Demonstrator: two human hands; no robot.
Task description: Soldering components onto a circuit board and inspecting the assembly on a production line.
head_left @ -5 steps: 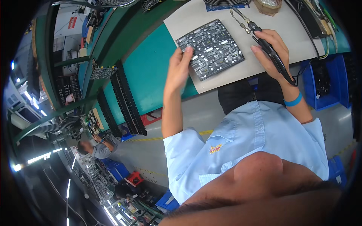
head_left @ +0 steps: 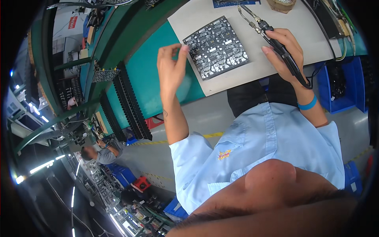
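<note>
A square printed circuit board [head_left: 216, 49], dark and packed with pale pads and parts, lies on a light grey sheet [head_left: 231, 79] on the bench. Beside its left edge is my left hand [head_left: 171, 67], fingers loosely bent and thumb apart from them, with nothing seen in it. The thumb tip comes close to the board's edge; whether it touches I cannot tell. To the right of the board, my right hand [head_left: 288, 51] is wrapped round the black handle of a soldering iron [head_left: 278, 45]. Two thin metal prongs at its front point away from me, above the sheet.
Black slotted racks [head_left: 130, 102] stand at the green bench's left. A blue bin [head_left: 341, 87] with dark parts is at the right. At the far edge are a blue board [head_left: 237, 4] and a small container [head_left: 282, 4]. Another person [head_left: 102, 153] works farther left.
My left hand has let go of the board's left edge and moved left. The board now lies flatter, shifted slightly left and away. My right hand keeps the soldering iron nearly still.
</note>
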